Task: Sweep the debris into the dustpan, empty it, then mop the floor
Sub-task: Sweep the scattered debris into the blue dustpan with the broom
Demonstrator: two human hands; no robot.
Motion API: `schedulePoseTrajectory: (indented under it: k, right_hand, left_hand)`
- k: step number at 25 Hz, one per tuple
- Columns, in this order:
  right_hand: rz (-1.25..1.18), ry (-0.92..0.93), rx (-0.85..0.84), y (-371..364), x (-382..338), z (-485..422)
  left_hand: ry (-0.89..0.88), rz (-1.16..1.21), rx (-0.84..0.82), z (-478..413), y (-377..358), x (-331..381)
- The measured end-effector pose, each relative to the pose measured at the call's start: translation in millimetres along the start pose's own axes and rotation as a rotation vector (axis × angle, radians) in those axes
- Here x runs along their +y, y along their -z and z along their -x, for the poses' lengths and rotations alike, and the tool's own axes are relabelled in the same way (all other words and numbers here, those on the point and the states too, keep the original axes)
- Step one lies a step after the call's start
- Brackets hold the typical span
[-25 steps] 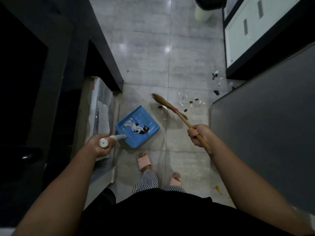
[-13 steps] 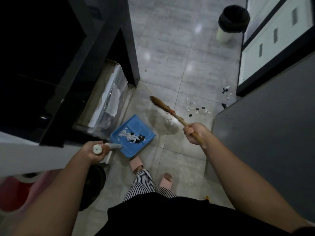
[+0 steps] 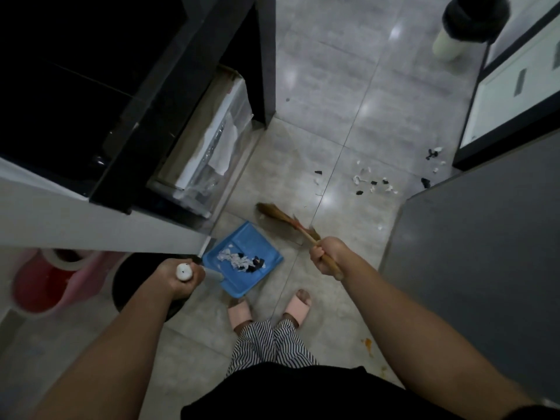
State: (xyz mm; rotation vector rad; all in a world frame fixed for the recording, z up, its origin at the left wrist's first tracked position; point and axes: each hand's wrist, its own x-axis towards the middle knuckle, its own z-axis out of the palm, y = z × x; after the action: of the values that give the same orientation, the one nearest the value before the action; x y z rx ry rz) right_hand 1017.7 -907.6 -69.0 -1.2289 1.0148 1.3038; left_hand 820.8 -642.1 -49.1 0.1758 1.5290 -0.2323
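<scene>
Grips the blue dustpan (image 3: 247, 237) by its white handle with the left hand (image 3: 177, 275), the broom (image 3: 278, 215) with the right hand (image 3: 328, 256); holds scraps (image 3: 239, 260) in the pan, with more debris (image 3: 372, 183) scattered on the floor (image 3: 333, 86) beyond.

Pink slippers (image 3: 298, 307) and striped trousers (image 3: 266, 344) down at the bottom. Plastic-wrapped box (image 3: 212, 153) tucked under the black counter (image 3: 91, 86) on the left. Big grey panel (image 3: 485, 268) on the right, with a dark-framed white cabinet (image 3: 515, 95) beyond it.

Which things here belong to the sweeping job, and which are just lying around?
Job: blue plastic dustpan, brown straw broom, black and white scraps on the tiles, white bin with black liner.
Lying about: plastic-wrapped cardboard box, white-fronted cabinet.
</scene>
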Motion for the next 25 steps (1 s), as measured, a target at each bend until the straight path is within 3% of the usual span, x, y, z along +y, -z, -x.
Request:
schedulePoseTrajectory:
  k: [4,8,15,25]
  right_hand:
    - [0.023,-0.087,-0.05,23,4,15]
    - [-0.068,-0.144,-0.128,64,-9,44]
    - [-0.189,0.026,-0.041,111,-36,73]
    - [-0.409,0.194,0.037,124,-91,67]
  left_hand:
    - [-0.066,0.012,0.074,-8,-7,0]
    - [-0.125,-0.011,0.014,-7,-18,1]
    - [-0.072,-0.012,-0.012,10,-58,0]
    - [-0.116,-0.083,-0.059,19,-117,8]
